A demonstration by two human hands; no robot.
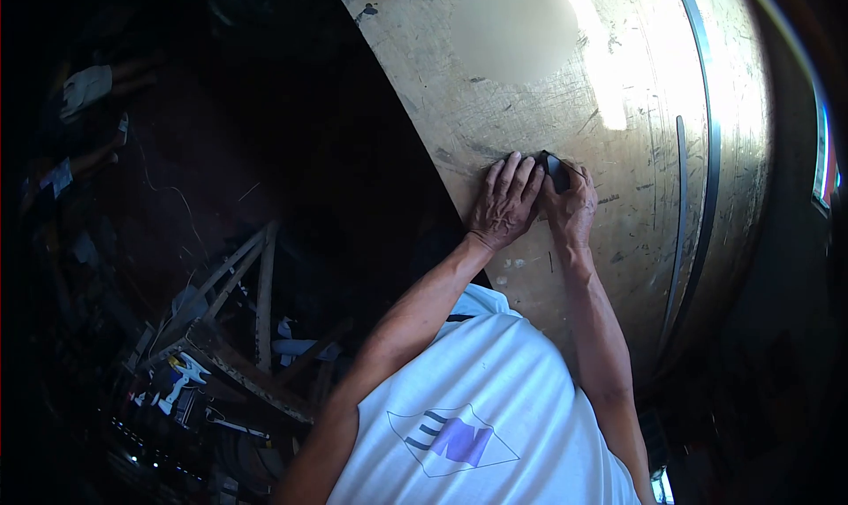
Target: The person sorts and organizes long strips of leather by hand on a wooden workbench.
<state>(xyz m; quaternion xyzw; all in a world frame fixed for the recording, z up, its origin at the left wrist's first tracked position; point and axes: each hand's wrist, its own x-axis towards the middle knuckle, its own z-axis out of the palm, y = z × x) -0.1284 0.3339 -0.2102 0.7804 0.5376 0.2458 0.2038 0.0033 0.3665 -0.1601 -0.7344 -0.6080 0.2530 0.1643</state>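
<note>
Ideally, press the piece (pixel 556 171) evenly against the worktop (pixel 618 165): it sits between the 2 hands, gripped by the curled right hand (pixel 574 209), while the left hand (pixel 505 206), unclenched, can brace its left side.

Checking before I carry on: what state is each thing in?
Left hand: palm down, fingers extended.
Right hand: fingers bent at the dark piece; grip unclear.
Dark piece: between the hands, partly hidden.
Table: scratched, partly in glare.
Thin strip: lying on the table.
Shirt: creased.
</note>
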